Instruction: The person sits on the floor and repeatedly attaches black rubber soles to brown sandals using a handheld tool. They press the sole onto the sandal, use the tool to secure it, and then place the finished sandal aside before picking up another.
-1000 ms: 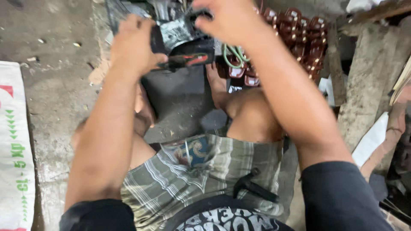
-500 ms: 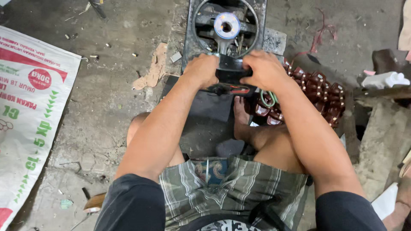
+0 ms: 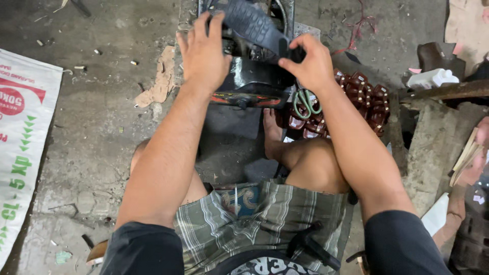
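The dark grey ribbed rubber sole (image 3: 253, 24) lies tilted at twelve o'clock in our view, on top of a black metal machine with a round frame (image 3: 254, 76) that stands on the grey concrete floor (image 3: 102, 127). Our left hand (image 3: 204, 48) lies flat on the sole's left end, fingers spread and pressing down rather than closed around it. Our right hand (image 3: 308, 63) pinches the sole's lower right end between thumb and forefinger, so that hand is clamped on the sole. Just below the right hand, at about one o'clock from our knees, a pair of scissors with pale green handles (image 3: 305, 104) rests on a heap of glossy dark red-brown moulded pieces (image 3: 361, 102). We sit on the floor in green-and-grey plaid shorts (image 3: 254, 224), one bare foot (image 3: 272, 135) tucked beside the machine. At nine o'clock a white woven sack with red and green print (image 3: 23, 137) lies flat. At two o'clock a white plastic bottle (image 3: 430, 79) lies by a wooden plank (image 3: 448, 90).
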